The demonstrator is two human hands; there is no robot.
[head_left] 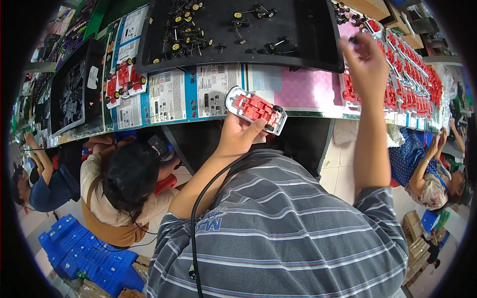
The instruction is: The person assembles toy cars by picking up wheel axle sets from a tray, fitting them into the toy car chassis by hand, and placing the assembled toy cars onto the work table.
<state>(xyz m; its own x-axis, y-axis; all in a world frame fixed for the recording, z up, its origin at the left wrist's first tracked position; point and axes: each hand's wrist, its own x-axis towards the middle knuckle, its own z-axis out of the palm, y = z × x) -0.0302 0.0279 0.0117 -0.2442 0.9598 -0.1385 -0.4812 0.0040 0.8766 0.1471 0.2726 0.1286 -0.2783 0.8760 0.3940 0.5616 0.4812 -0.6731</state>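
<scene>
In my left hand (237, 133) is a toy car (256, 110), turned underside up. Its base is red, with a pale grey shell around it. One pair of black wheels (277, 108) sits at its right end, and my thumb presses near them. My right hand (370, 62) is raised beyond the right end of a black tray (328, 62), its fingers curled and slightly blurred. A small dark piece (354, 39) shows between those fingertips; its exact kind is unclear.
Wheel axles (186, 30) with yellow hubs lie in the tray. Rows of red-based car bodies (410, 74) fill the table's right side; more cars (124, 82) lie left, beside a bin of black parts (72, 94). People sit on both sides. A black cable (196, 213) crosses my shirt.
</scene>
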